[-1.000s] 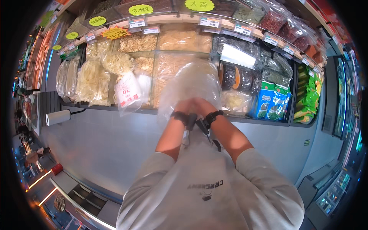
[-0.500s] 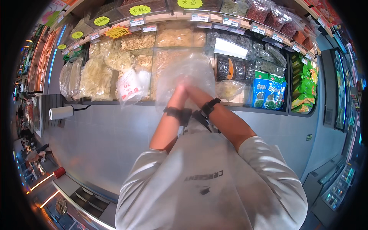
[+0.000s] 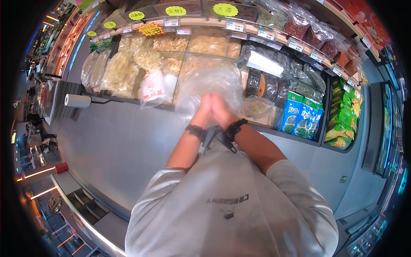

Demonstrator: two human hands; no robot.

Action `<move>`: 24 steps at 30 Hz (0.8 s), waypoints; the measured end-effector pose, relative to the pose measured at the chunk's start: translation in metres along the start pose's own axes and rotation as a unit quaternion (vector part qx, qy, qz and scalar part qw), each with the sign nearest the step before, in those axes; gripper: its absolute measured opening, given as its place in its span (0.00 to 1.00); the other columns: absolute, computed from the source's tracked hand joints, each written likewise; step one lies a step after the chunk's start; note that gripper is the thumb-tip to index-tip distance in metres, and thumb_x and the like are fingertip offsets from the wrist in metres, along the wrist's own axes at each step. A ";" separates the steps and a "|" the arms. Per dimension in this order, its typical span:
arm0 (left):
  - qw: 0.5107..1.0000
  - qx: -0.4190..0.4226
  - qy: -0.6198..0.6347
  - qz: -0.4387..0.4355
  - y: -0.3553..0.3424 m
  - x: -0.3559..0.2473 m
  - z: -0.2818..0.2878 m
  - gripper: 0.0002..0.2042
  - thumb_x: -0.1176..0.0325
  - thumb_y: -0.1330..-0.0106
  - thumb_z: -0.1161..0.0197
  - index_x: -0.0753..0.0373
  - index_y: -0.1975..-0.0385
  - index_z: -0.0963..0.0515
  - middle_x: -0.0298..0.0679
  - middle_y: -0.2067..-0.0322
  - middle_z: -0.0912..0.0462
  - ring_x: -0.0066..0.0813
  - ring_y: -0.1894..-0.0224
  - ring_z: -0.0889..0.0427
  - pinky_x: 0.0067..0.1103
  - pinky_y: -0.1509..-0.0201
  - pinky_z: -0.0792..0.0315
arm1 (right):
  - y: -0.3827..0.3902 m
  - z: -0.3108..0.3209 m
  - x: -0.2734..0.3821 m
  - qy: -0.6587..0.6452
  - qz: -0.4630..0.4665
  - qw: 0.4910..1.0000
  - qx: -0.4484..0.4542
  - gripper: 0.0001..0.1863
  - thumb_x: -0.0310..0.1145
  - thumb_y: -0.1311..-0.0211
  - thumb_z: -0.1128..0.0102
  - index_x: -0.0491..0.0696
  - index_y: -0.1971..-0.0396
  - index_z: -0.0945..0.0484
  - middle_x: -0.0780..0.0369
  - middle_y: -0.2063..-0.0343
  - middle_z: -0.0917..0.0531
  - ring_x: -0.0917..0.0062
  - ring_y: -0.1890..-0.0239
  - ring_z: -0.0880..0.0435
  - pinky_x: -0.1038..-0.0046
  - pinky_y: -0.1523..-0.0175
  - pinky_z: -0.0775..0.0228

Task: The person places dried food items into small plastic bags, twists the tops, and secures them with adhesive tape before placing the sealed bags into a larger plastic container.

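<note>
A thin clear plastic bag [image 3: 192, 85], cloudy and rounded, is held up in front of the bins of dried goods. My left hand [image 3: 204, 107] and my right hand [image 3: 220, 109] meet at the middle of this bag, pressed side by side with fingers curled closed on the plastic. The fingertips are hard to make out against it. Behind the bag lies a bin of pale dried strands [image 3: 197, 62]. Just left of it is a white and red printed bag [image 3: 153, 89]; to the right are dark packs [image 3: 261, 83] and a small pale bag [image 3: 257, 107].
Blue packets [image 3: 299, 115] and green packets [image 3: 344, 115] fill the right bins; yellowish bundles [image 3: 122, 73] lie at the left. An upper shelf [image 3: 274, 34] with tags runs above. A white roll [image 3: 77, 100] on a holder sticks out at the left. Distant people [image 3: 36, 115] are at the far left.
My hands have moved up against the bag since a second ago and stay together on it. The whole view has shifted slightly, with the bins now a little tilted.
</note>
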State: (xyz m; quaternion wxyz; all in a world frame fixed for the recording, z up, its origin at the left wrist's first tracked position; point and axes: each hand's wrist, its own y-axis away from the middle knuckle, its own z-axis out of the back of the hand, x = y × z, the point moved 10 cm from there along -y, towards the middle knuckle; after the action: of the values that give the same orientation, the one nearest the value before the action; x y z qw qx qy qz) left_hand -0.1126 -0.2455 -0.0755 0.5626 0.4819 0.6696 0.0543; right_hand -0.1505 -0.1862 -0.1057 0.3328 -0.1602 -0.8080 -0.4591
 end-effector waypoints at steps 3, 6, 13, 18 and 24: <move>0.997 -0.016 0.069 -0.019 -0.001 0.012 0.015 0.18 0.59 0.27 0.58 0.67 0.63 0.26 0.47 0.64 0.21 0.41 0.61 0.21 0.38 0.53 0.25 | 0.041 -0.016 0.030 0.090 0.042 0.993 -0.061 0.20 0.47 0.29 0.51 0.45 0.60 0.19 0.58 0.62 0.17 0.71 0.61 0.19 0.63 0.59 0.25; 0.996 -0.060 0.063 -0.014 0.019 0.007 -0.004 0.18 0.58 0.26 0.58 0.67 0.62 0.26 0.47 0.63 0.21 0.41 0.61 0.21 0.38 0.53 0.25 | 0.054 -0.010 0.043 0.091 0.007 0.994 -0.059 0.20 0.46 0.30 0.51 0.44 0.60 0.19 0.57 0.62 0.17 0.71 0.61 0.19 0.63 0.59 0.25; 0.999 -0.010 0.018 -0.030 0.023 0.012 -0.026 0.19 0.58 0.25 0.58 0.69 0.58 0.25 0.47 0.60 0.20 0.39 0.58 0.21 0.35 0.51 0.25 | -0.016 0.020 -0.005 0.007 -0.041 0.998 0.043 0.19 0.44 0.30 0.49 0.42 0.59 0.20 0.57 0.62 0.17 0.70 0.62 0.19 0.64 0.60 0.25; 0.995 -0.089 0.046 -0.028 0.038 0.031 -0.004 0.18 0.57 0.24 0.55 0.66 0.58 0.24 0.43 0.60 0.19 0.35 0.58 0.20 0.32 0.51 0.25 | 0.023 0.015 0.002 0.115 -0.087 0.989 0.012 0.25 0.45 0.33 0.47 0.34 0.55 0.20 0.51 0.52 0.19 0.66 0.52 0.20 0.64 0.47 0.26; 0.991 -0.083 0.077 -0.074 0.044 0.025 -0.011 0.17 0.56 0.25 0.53 0.64 0.60 0.23 0.43 0.61 0.19 0.35 0.58 0.21 0.30 0.52 0.26 | 0.011 0.010 -0.009 0.035 -0.080 0.993 0.079 0.18 0.44 0.28 0.52 0.43 0.61 0.22 0.60 0.64 0.19 0.72 0.61 0.19 0.66 0.56 0.25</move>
State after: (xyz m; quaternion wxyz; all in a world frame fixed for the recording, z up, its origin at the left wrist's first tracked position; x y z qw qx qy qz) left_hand -0.0933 -0.1989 -0.0618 0.5496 0.3771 0.7382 0.1045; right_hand -0.1416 -0.1712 -0.1082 0.3341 -0.0520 -0.8399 -0.4245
